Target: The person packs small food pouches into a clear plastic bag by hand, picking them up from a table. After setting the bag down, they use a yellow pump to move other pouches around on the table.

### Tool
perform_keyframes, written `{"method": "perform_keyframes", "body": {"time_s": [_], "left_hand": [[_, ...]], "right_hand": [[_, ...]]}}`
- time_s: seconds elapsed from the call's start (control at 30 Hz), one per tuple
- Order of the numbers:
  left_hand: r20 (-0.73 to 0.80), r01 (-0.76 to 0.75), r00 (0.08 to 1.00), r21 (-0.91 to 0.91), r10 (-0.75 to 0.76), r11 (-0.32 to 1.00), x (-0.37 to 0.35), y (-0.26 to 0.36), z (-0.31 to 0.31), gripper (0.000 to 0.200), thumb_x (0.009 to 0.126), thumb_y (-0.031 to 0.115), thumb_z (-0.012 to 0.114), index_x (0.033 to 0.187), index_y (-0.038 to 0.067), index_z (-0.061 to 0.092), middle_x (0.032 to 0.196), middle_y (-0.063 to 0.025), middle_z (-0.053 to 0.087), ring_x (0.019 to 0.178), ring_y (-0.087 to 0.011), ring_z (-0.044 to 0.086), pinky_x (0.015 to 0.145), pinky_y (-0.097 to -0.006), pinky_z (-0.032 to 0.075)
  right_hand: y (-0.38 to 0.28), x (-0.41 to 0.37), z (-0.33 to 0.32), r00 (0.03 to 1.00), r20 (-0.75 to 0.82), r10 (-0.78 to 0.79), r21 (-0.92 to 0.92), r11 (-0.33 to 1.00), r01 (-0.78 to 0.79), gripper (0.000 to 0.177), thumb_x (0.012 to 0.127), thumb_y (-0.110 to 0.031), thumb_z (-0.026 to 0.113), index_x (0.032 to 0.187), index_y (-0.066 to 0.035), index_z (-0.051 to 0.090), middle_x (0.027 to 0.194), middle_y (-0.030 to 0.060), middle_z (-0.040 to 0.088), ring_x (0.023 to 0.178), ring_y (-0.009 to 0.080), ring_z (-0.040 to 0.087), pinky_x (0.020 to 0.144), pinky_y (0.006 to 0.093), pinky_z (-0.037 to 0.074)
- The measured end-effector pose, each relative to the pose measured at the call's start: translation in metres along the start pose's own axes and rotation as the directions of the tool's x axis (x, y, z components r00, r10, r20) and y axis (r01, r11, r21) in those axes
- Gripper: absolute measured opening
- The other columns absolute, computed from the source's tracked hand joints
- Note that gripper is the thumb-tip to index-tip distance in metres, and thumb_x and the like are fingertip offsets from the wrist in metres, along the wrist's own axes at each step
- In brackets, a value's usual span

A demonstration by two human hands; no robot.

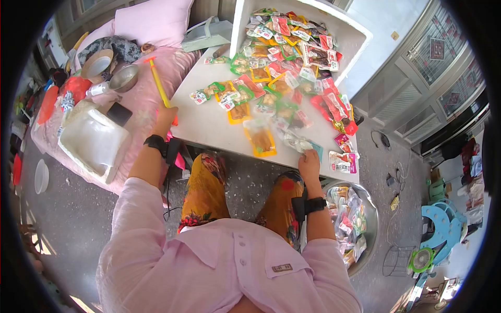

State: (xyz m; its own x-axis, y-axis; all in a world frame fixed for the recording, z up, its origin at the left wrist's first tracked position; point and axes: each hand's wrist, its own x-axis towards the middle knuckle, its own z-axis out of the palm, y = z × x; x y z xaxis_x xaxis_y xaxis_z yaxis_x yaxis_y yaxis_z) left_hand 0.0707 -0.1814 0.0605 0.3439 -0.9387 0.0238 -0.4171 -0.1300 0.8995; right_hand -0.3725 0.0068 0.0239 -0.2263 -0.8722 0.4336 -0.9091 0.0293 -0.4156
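My left hand [166, 116] is closed around the lower part of a yellow stick [159, 83] with an orange-red crosspiece at its top, beside the table's left edge. My right hand [309, 163] is at the front edge of the white table [209, 125], its fingers closed on a clear snack packet [296, 141]. Just beyond it, several packets are smeared by motion. A yellow-edged snack packet [261, 140] lies to the left of my right hand. Many colourful snack packets [276, 68] spread across the table top.
A white foam box [360, 39] lies on its side at the back, packets spilling from it. More packets fill a metal basin [371, 224] at lower right. On the pink bed [143, 125] are a white foam tray [78, 138], bowls [124, 78] and a dark phone [119, 113].
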Motion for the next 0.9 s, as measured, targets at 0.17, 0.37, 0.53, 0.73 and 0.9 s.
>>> {"method": "perform_keyframes", "body": {"time_s": [0.17, 0.37, 0.53, 0.73, 0.9], "left_hand": [[-0.059, -0.015, 0.998, -0.246, 0.000, 0.969, 0.002, -0.013, 0.004, 0.058, 0.064, 0.014, 0.054, 0.115, -0.004, 0.035, 0.086, -0.0156, 0.053, 0.065, -0.0206, 0.054, 0.054, -0.0313, 0.044], [-0.026, 0.047, 0.998, -0.098, -0.050, 0.994, 0.013, -0.035, 0.011, 0.061, 0.066, 0.021, 0.054, 0.119, -0.003, 0.034, 0.102, -0.0198, 0.052, 0.090, -0.0271, 0.054, 0.076, -0.0329, 0.042], [-0.017, -0.153, 0.988, -0.044, 0.152, 0.987, 0.021, -0.047, 0.002, 0.051, 0.068, 0.023, 0.053, 0.112, -0.002, 0.043, 0.106, -0.0212, 0.051, 0.098, -0.0321, 0.049, 0.083, -0.0352, 0.038], [-0.166, -0.392, 0.809, 0.561, 0.564, 0.729, 0.004, -0.046, -0.092, 0.034, 0.069, 0.014, 0.053, 0.099, -0.002, 0.052, 0.100, -0.0201, 0.052, 0.095, -0.0334, 0.049, 0.082, -0.0378, 0.039], [-0.344, 0.135, 0.888, 0.829, 0.305, 0.543, -0.013, -0.089, -0.182, 0.041, 0.069, 0.021, 0.048, 0.108, 0.008, 0.048, 0.107, -0.0139, 0.046, 0.104, -0.0303, 0.041, 0.084, -0.0433, 0.035]], "right_hand": [[-0.009, -0.001, 0.027, 0.990, -0.113, -0.080, -0.061, 0.995, 0.073, 0.027, 0.066, -0.007, 0.052, 0.093, -0.003, 0.053, 0.104, 0.0162, 0.049, 0.099, 0.0309, 0.045, 0.079, 0.0422, 0.037], [-0.018, -0.005, 0.033, 0.990, -0.124, -0.061, -0.172, 0.984, 0.039, 0.026, 0.067, -0.009, 0.050, 0.092, -0.007, 0.054, 0.109, 0.0091, 0.047, 0.106, 0.0259, 0.042, 0.082, 0.0406, 0.033], [-0.015, -0.006, 0.035, 0.984, -0.162, -0.078, -0.187, 0.981, 0.047, 0.026, 0.067, -0.010, 0.049, 0.092, -0.007, 0.054, 0.109, 0.0097, 0.047, 0.105, 0.0267, 0.042, 0.083, 0.0406, 0.033], [-0.013, -0.005, 0.036, 0.979, -0.177, -0.099, -0.185, 0.981, 0.066, 0.025, 0.067, -0.010, 0.050, 0.092, -0.006, 0.053, 0.109, 0.0112, 0.046, 0.104, 0.0274, 0.042, 0.083, 0.0408, 0.033], [-0.015, -0.006, 0.035, 0.978, -0.185, -0.099, -0.196, 0.979, 0.062, 0.025, 0.068, -0.010, 0.049, 0.092, -0.006, 0.053, 0.108, 0.0115, 0.046, 0.103, 0.0274, 0.043, 0.083, 0.0408, 0.033]]}}
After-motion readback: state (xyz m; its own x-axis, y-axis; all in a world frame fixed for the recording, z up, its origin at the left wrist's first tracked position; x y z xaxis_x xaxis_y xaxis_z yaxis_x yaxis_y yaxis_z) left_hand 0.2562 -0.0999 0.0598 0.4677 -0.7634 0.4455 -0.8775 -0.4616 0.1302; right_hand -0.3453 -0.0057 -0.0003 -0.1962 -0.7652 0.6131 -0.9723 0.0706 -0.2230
